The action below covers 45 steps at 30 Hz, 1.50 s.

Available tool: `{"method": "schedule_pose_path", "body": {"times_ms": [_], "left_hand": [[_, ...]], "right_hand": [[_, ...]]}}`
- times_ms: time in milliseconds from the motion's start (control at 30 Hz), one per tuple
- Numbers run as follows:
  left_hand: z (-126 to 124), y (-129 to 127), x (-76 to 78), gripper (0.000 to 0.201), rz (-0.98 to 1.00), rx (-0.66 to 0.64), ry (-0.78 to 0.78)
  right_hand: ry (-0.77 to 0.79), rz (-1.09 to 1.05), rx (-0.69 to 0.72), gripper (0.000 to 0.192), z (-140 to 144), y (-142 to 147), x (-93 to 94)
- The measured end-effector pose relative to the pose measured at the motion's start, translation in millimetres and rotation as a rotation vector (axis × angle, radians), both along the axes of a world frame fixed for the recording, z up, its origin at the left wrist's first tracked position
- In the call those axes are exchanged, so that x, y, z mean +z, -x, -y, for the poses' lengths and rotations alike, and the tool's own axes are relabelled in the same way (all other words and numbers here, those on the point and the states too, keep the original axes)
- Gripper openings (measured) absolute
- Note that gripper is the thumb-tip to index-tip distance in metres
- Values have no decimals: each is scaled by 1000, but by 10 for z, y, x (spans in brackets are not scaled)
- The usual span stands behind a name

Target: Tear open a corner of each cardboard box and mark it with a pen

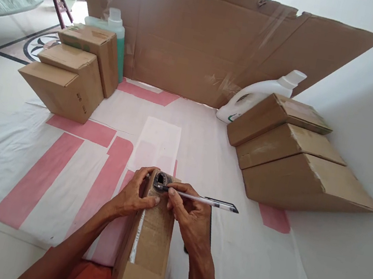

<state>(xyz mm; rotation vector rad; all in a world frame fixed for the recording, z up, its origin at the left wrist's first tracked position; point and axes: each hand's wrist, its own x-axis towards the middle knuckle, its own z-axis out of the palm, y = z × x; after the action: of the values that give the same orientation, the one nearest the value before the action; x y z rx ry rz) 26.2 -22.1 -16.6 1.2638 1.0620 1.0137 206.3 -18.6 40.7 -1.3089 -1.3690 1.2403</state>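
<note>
Box (150, 239), a long narrow cardboard carton, is lying lengthwise in front of the person on the white and pink sheet (60, 160) spread over the floor, its near end at the lap and its far end under both hands. Going from the left, the left hand (135, 195) is pressing down on the far top corner, fingers curled over the edge and steadying it; it is gripping nothing else. Beside it a dark, round patch (161, 182) is showing on the top face. The right hand (191, 215) is pinching a pen (202, 200) between thumb and forefinger, tip touching that patch, barrel pointing right. Judging by the dented flaps and taped seam, the box is looking light, fairly stiff but crushable, so holding it by its long edges or corners seems safest. Stacked cartons (68, 73) are sitting well apart at the left, more (295, 154) at the right.
</note>
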Motion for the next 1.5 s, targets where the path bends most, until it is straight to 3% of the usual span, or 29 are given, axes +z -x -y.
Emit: {"method": "schedule_pose_path", "body": {"times_ms": [133, 233, 400, 500, 567, 700, 800, 933, 1033, 1133, 1333, 1500], "left_hand": [[0, 0, -2, 72, -4, 7, -9], [0, -4, -2, 72, 3, 14, -12], [4, -10, -13, 72, 9, 7, -2], [2, -7, -13, 72, 34, -3, -4], [-1, -3, -4, 71, 41, -7, -3], [-4, 5, 13, 71, 32, -10, 6], [-7, 6, -1, 70, 24, -15, -4], [-13, 7, -58, 70, 32, -9, -14], [-17, 14, -106, 71, 61, -11, -10], [-18, 25, -130, 71, 92, -16, -2], [-9, 26, -115, 73, 96, -16, 11], [-5, 10, -134, 71, 109, -5, -11]], "right_hand": [[-11, 38, -9, 26, 11, -98, -19], [-13, 75, -105, 26, -31, -164, -37], [-105, 56, -199, 31, -355, -208, -40], [-90, 281, -222, 34, -545, -319, -148], [-15, 480, -164, 27, -569, -417, -285], [124, 692, -9, 19, -405, -499, -577], [200, 818, 34, 14, -281, -433, -665], [248, 928, 30, 10, -202, -353, -571], [264, 980, -39, 21, -57, -423, -454], [301, 1053, -194, 37, 204, -594, -415], [405, 890, -346, 51, 553, -830, -602], [386, 494, -355, 54, 541, -827, -699]]}}
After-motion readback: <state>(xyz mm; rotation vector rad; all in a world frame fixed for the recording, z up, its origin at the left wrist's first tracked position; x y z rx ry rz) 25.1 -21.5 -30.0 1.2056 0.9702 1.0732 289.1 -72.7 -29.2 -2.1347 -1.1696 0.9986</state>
